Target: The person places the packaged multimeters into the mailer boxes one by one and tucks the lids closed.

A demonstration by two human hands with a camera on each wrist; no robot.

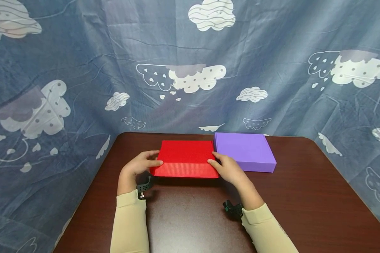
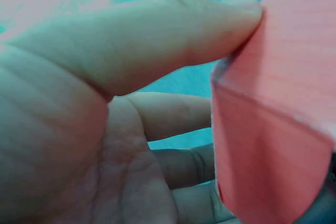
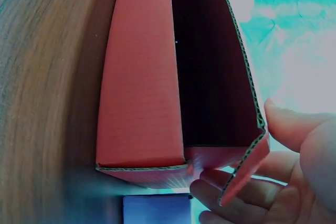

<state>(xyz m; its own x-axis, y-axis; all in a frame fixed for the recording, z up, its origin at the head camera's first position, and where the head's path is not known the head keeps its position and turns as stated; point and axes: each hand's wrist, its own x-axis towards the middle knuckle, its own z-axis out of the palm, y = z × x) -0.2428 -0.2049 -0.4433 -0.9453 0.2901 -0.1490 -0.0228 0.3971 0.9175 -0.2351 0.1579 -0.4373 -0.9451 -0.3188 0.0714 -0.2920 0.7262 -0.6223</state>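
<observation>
A red cardboard box (image 1: 187,153) lies on the table with its lid partly raised; the right wrist view shows a dark gap between the front wall (image 3: 139,77) and the lid's edge. My left hand (image 1: 138,166) holds the lid's left corner, thumb on top and fingers against the small side flap (image 2: 268,150). At the opposite corner my right hand (image 1: 229,170) pinches the lid, its thumb by the edge and its fingers around the right side flap (image 3: 247,170). The box's inside is too dark to make out.
A closed purple box (image 1: 245,149) sits just right of the red one, near the back edge of the brown table (image 1: 307,196). Behind hangs a blue curtain (image 1: 177,42) with cloud prints. Dark wrist straps (image 1: 144,187) are on both arms.
</observation>
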